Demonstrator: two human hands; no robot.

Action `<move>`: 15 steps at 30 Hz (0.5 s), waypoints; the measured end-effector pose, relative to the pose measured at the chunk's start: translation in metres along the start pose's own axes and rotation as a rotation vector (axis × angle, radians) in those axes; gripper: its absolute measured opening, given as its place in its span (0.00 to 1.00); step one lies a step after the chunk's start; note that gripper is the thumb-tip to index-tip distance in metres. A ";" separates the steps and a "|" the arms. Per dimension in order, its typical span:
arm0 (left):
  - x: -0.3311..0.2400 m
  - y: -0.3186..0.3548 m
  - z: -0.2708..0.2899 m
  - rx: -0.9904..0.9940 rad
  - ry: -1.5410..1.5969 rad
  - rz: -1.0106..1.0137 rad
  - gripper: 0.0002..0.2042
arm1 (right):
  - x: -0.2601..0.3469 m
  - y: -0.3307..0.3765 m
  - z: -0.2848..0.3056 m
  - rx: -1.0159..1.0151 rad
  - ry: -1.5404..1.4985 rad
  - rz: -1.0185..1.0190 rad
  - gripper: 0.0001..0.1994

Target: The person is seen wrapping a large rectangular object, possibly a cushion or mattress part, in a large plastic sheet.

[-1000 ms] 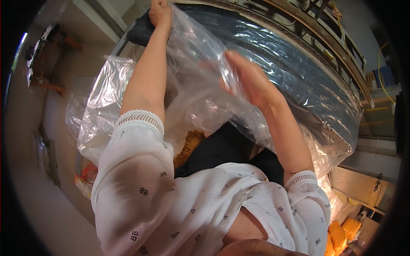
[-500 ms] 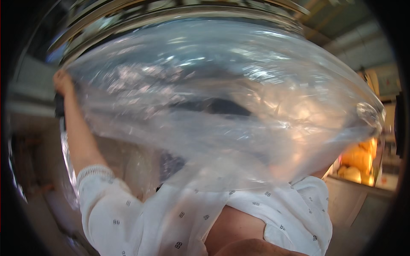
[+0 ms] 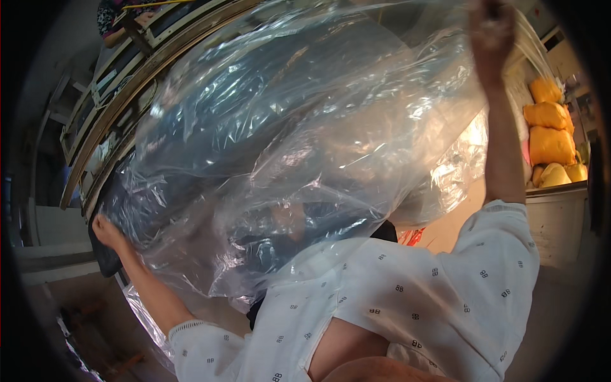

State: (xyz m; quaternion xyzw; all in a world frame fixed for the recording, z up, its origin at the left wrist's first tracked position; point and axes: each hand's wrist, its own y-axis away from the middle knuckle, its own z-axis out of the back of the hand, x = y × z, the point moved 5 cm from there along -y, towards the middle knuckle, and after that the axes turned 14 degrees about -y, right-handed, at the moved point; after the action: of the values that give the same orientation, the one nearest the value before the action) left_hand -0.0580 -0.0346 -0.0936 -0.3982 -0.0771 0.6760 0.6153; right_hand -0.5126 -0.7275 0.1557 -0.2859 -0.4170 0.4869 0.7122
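A large, thin clear plastic sheet [image 3: 254, 146] spreads crumpled and shiny across the middle, dark material showing through it. Whether it is one layer or a bag, I cannot tell. At the far left, my left hand [image 3: 109, 230] is closed in a pinch on the sheet's edge, low beside a dark cloth-like piece [image 3: 105, 254]. My right hand [image 3: 493, 32] is raised at the upper right, its fist closed on the plastic, which stretches out on both sides of it. Its fingertips are slightly blurred. The sheet's near edge lies against my white patterned shirt.
Long wooden and metal rails [image 3: 118, 121] curve along the far left side. Beyond them another person's arm [image 3: 118, 38] shows at the top. Stacked orange-yellow bags [image 3: 550, 140] stand on a ledge at the right. A bit of red plastic [image 3: 410, 237] shows beneath the sheet.
My right arm, previously mostly hidden behind the plastic, is now up and in view. My left hand has come lower and nearer. The billowing plastic has sunk and crumpled.
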 end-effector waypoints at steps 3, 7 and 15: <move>0.041 0.011 0.056 0.030 -0.086 0.051 0.17 | -0.077 0.069 -0.116 0.308 0.176 0.211 0.27; 0.204 -0.016 0.194 -0.150 -0.458 0.099 0.17 | -0.179 0.104 -0.161 0.511 -0.267 -0.200 0.28; 0.242 -0.012 0.250 -0.412 -0.608 0.076 0.14 | -0.191 0.084 -0.220 0.133 0.259 0.284 0.21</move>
State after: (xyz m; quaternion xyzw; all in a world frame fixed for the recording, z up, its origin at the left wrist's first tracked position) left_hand -0.1895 0.2811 -0.0261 -0.2972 -0.3760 0.7560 0.4458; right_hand -0.3928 -0.8750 -0.0809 -0.3543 -0.2444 0.5680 0.7015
